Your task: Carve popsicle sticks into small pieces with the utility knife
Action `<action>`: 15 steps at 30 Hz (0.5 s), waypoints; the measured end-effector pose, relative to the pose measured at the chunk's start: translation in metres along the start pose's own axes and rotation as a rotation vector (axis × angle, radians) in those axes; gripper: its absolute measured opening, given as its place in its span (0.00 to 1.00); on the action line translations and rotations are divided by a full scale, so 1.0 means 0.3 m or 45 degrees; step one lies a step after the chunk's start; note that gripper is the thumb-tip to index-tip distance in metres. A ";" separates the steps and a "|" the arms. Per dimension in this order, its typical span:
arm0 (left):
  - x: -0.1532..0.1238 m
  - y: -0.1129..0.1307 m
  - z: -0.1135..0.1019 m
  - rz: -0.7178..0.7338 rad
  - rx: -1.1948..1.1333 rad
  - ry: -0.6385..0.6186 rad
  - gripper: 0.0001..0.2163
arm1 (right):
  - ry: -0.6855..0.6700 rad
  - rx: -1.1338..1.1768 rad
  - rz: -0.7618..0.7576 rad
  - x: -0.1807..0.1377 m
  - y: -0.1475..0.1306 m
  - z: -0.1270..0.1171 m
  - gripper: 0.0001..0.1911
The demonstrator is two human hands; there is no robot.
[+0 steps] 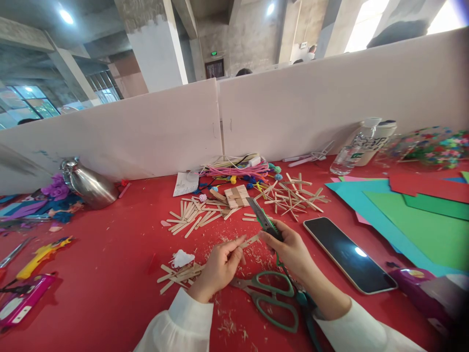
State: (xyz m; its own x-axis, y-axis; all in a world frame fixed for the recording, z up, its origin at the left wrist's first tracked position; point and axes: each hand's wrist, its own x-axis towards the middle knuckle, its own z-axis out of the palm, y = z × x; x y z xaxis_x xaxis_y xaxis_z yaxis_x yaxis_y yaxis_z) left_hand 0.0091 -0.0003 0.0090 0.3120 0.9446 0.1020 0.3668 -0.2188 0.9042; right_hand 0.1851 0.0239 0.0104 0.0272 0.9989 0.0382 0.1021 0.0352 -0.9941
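Observation:
Between the finger and thumb of my left hand (222, 261) is a thin wooden craft stick (251, 241), its far end reaching toward my right hand. My right hand (291, 249) is wrapped round a utility knife (269, 226), whose blade points up and to the left. Pale wood shavings (229, 320) lie scattered beneath both hands. Green-handled scissors (273, 293) rest just below them on the red table. Beside my left wrist is a small pile of craft sticks (178, 278) with a crumpled white scrap (182, 258).
Ahead lie more craft sticks (190, 215), crossed sticks (293, 195) and pink cord (238, 170). On the right are a phone (350, 254), coloured paper (399, 220) and a water bottle (353, 149). A steel jug (90, 186) and yellow glue gun (42, 259) are left. A white partition (154, 132) stands behind.

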 end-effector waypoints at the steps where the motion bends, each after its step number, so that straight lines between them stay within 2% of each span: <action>1: 0.000 -0.003 0.002 -0.039 -0.037 -0.017 0.18 | -0.004 -0.011 -0.009 -0.002 -0.002 0.001 0.19; 8: 0.001 -0.017 0.013 -0.215 -0.235 -0.128 0.13 | 0.008 -0.138 -0.132 -0.014 -0.007 0.011 0.18; 11: 0.007 -0.016 0.003 -0.226 -0.226 -0.021 0.12 | 0.013 -0.208 -0.218 -0.020 -0.005 0.010 0.18; 15: 0.021 -0.027 -0.013 -0.189 -0.246 0.220 0.12 | -0.068 -0.338 -0.324 -0.039 -0.009 0.008 0.18</action>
State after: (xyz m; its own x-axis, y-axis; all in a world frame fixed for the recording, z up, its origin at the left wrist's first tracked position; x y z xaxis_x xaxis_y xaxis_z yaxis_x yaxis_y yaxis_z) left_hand 0.0046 0.0083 0.0040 0.1071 0.9941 0.0168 0.2187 -0.0400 0.9750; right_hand 0.1820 0.0122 0.0123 -0.0832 0.9596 0.2686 0.3535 0.2805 -0.8924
